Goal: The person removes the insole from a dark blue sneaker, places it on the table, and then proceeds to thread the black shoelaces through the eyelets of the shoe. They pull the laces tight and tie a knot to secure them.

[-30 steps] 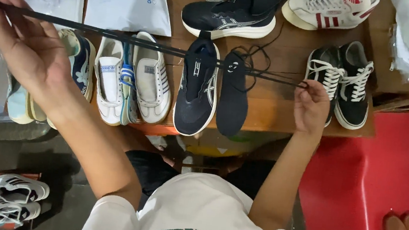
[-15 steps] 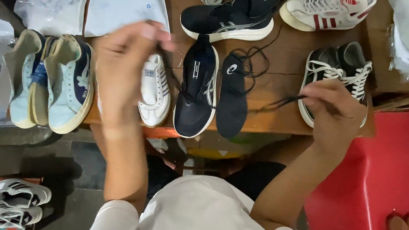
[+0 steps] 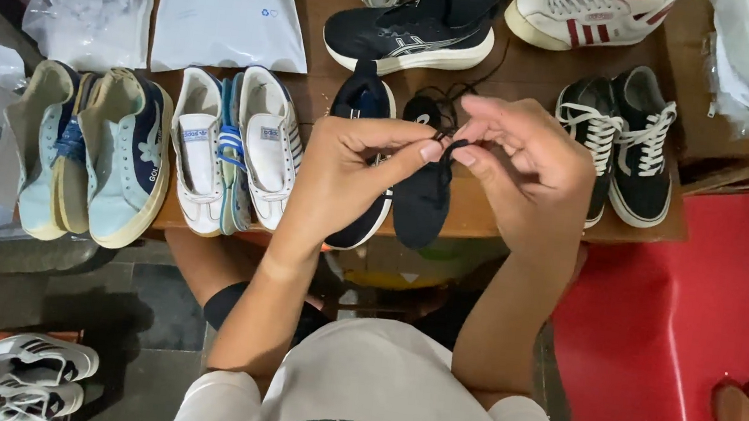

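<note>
Hands [image 3: 356, 167] [image 3: 526, 161] pinching black lace [image 3: 444, 140] over dark insole [image 3: 421, 201].

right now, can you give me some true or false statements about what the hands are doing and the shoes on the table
1. Both hands pinch a black shoelace between them. True.
2. The left hand is resting on the pale blue shoes. False: it is raised over the dark shoe, at the lace.
3. A black insole lies under the right hand. True.
4. The white shoe with red stripes is on the floor. False: it is on the wooden table.
</note>
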